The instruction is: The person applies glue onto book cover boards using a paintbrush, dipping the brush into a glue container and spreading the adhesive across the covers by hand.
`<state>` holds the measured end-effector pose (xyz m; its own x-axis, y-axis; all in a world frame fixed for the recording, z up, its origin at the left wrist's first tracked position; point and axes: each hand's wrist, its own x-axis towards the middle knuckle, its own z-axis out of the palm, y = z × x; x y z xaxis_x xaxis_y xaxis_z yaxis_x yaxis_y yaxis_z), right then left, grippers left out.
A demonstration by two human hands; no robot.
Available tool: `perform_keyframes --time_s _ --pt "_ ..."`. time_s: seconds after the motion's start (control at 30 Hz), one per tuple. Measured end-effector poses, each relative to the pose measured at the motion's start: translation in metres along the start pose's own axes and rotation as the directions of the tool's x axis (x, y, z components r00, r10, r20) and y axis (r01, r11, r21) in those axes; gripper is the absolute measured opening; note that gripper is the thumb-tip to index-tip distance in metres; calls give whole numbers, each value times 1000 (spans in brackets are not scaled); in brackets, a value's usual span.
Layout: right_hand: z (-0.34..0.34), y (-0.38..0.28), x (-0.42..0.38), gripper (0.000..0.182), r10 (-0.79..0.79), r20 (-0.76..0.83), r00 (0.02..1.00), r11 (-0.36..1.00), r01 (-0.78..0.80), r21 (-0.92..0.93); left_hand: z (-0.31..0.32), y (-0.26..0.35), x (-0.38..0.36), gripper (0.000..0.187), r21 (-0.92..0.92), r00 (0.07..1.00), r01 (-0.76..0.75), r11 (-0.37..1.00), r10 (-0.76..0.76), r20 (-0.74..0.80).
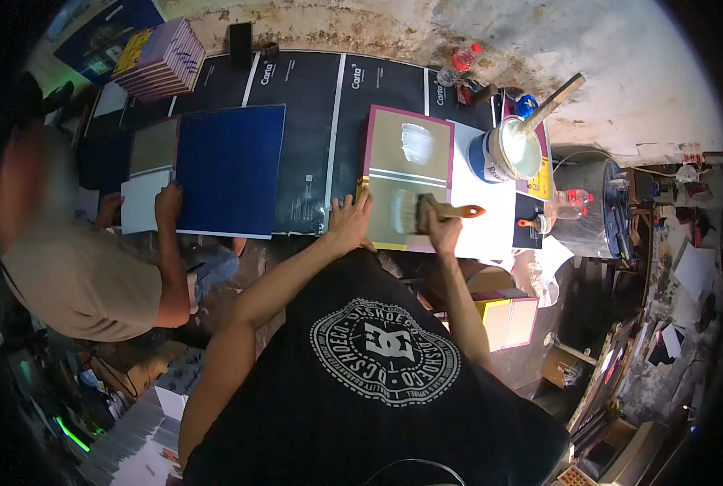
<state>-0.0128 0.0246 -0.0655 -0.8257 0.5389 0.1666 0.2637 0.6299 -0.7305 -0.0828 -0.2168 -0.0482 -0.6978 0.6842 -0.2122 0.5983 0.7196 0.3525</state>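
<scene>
My right hand [442, 232] is closed round a wide paintbrush [464, 212] with an orange-tipped wooden handle. Its bristles press on the lower grey panel of a book cover [387, 139] with pink and yellow edges, where a white wet streak shows. Another white patch [416, 144] lies on the upper panel. My left hand [348, 220] rests with fingers spread on the cover's left edge. Right of the cover stands a bucket [481, 159] of white paste-like liquid, with a wooden stick [552, 103] leaning out of it. White paper [481, 223] lies beside the cover.
A co-worker [94, 271] at left handles a white sheet [140, 209] beside a blue board [230, 170]. Stacked books [163, 61] stand at the back left. A smaller brush [530, 223], clear bottles [570, 204] and a dark drum [588, 202] are at right.
</scene>
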Motion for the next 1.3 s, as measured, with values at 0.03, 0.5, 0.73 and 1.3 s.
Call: perform_keyframes --time_s 0.03,0.5,0.73,1.3 --pt "-20 3 4 27 51 2 999 998 -51 -28 -1 -3 0 124 -30 1000 0 1000 0 3" --pt "9 -23 11 28 31 73 997 999 -28 -42 -4 -5 1 124 -2 997 -6 1000 6 71" --pt "-80 -12 23 29 95 -103 990 993 -101 -59 -4 -8 -1 123 -63 998 1 998 2 56" --pt "-102 8 45 29 -12 -232 973 993 -15 -116 -8 7 2 124 -14 997 39 999 -39 60"
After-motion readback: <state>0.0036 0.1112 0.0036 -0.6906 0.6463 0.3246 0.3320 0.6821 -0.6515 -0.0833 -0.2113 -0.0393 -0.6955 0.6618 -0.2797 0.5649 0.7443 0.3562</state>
